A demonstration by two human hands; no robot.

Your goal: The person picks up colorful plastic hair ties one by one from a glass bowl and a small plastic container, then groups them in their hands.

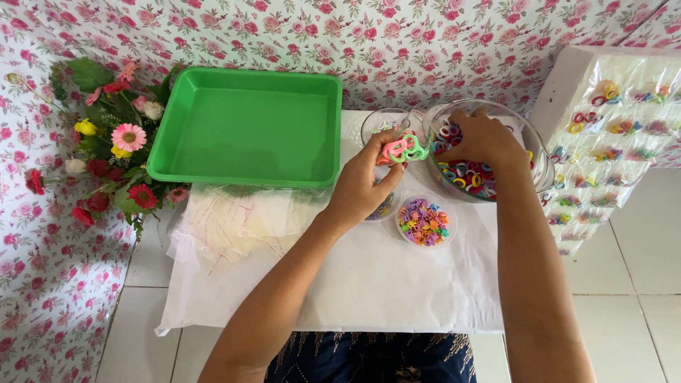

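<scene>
bare forearms, no sleeves — dark patterned garment [369, 358] at lap.

The left hand [362, 186] pinches a small bunch of pink and green hair clips [403, 150] in its fingers [383, 145] while the right hand [482, 142] reaches into a glass bowl [540, 167] of colourful hair bands, near a green tray [248, 128].

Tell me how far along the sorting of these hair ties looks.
Early. The left hand holds a few pink and green hair ties; the right hand is inside the glass bowl, which holds many more. The green tray holds nothing. The white board carries filled packets.
</scene>
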